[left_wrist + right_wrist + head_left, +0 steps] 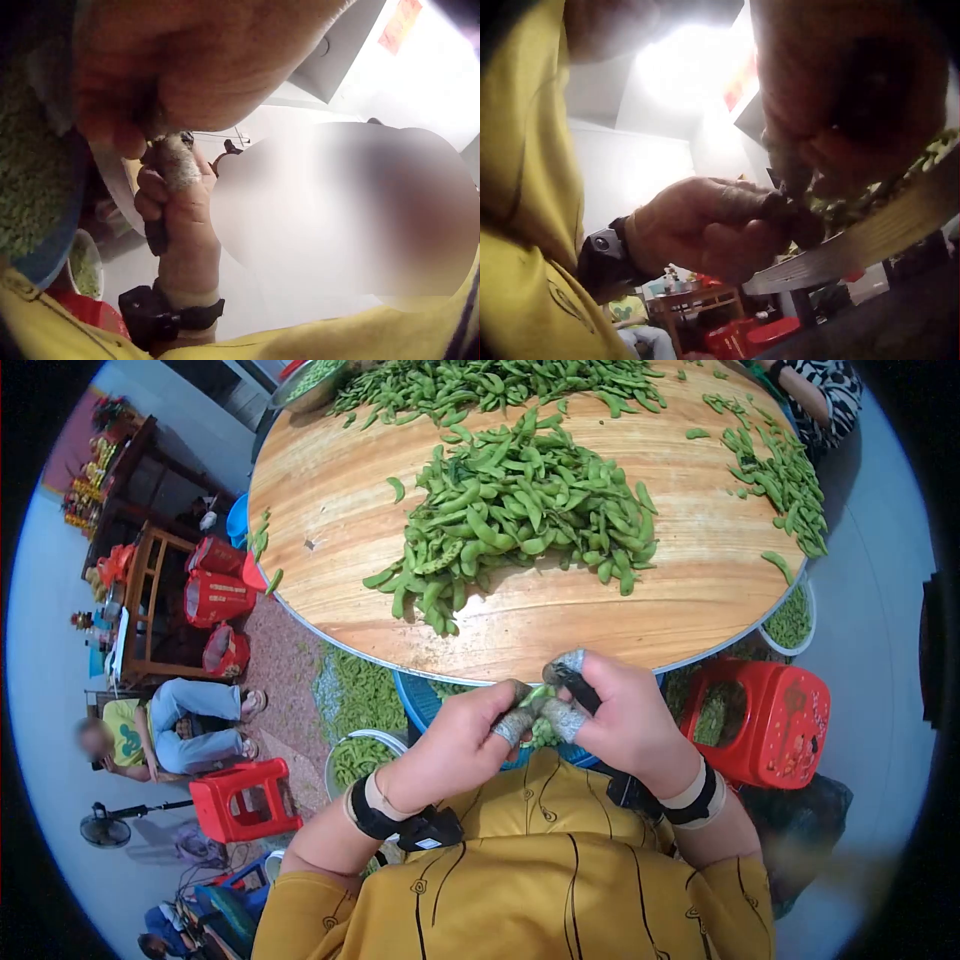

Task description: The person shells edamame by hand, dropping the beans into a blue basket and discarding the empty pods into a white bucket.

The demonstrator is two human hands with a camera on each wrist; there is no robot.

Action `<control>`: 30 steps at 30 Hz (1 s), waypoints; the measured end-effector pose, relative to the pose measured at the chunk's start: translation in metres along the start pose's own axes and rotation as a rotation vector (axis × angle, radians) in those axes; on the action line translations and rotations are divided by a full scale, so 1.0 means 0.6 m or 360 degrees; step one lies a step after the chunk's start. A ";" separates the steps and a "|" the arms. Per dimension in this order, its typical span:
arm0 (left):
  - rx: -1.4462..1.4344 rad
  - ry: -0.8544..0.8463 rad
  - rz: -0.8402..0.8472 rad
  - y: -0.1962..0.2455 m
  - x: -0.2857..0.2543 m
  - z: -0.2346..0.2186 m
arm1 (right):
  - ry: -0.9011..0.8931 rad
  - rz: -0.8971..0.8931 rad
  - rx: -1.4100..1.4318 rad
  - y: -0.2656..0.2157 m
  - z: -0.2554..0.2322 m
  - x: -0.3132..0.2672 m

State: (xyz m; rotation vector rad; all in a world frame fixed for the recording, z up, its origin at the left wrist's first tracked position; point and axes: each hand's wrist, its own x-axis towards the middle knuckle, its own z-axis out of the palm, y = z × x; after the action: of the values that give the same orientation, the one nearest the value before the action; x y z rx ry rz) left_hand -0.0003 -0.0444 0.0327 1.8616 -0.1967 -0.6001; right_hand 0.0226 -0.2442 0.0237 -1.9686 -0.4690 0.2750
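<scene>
Just past the table's near edge, both hands meet over a blue basin with shelled green beans in it. My left hand pinches a green soybean pod between thumb and forefinger. From the other side my right hand pinches the same pod, its thumb and finger wrapped in greyish tape like the left's. A dark strip lies along the right fingers. In the right wrist view the left hand has its fingers curled in, and the pod is mostly hidden behind the fingers.
A heap of soybean pods lies on the round wooden table, with more pods at its far and right edges. White buckets and red stools stand around. Two people sit at left and far right.
</scene>
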 end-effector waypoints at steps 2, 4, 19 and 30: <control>0.0234 -0.0018 0.0078 0.011 -0.005 0.001 | -0.0044 -0.0096 -0.0191 0.002 0.001 0.004; 0.0503 0.0006 0.0300 -0.003 -0.009 -0.002 | -0.0089 -0.0194 -0.0383 0.005 0.006 0.006; 0.0618 0.0406 0.0068 -0.046 -0.040 -0.015 | -0.0029 -0.0218 -0.0617 -0.002 0.035 -0.023; 0.0152 -0.0252 0.0749 0.020 -0.030 -0.021 | -0.0960 0.0450 0.1474 0.013 0.014 -0.018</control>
State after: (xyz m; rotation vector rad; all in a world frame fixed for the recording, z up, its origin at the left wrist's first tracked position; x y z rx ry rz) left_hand -0.0074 -0.0308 0.0525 1.7732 -0.7558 -0.4130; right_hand 0.0109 -0.2451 0.0126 -1.0054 -0.3382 1.0729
